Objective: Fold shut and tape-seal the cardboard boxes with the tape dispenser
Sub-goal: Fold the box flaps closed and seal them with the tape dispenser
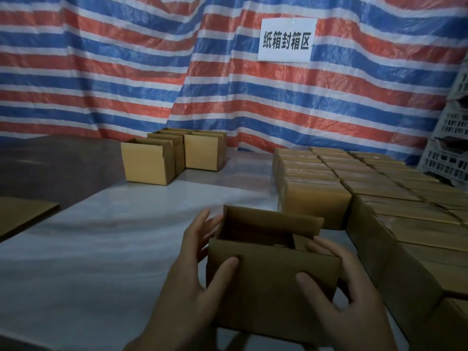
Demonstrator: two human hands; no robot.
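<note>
The open box (268,282) is at the near edge of the bench (101,236), a little right of centre, with its top open and its far flap standing upright. Whether its base rests on the bench surface cannot be told.

- The left hand (192,269) grips the left end of the box: the thumb is pressed on the near wall and the fingers are spread along the left wall.
- The right hand (347,282) grips the right end: the thumb is on the near wall and the fingers are curled over the top edge at that end.

The sealed boxes (354,178) stand in close rows along the right edge of the bench, just beside the open box. A cluster of unsealed boxes (149,163), flaps up, stands toward the far edge, left of centre, well apart from the hands. A flat cardboard sheet (22,214) lies at the left edge.

Behind the bench hangs a red, white and blue striped tarpaulin (126,72) bearing a white paper sign (286,39) with black characters. Pale plastic crates (450,148) are stacked beyond the far right corner.
</note>
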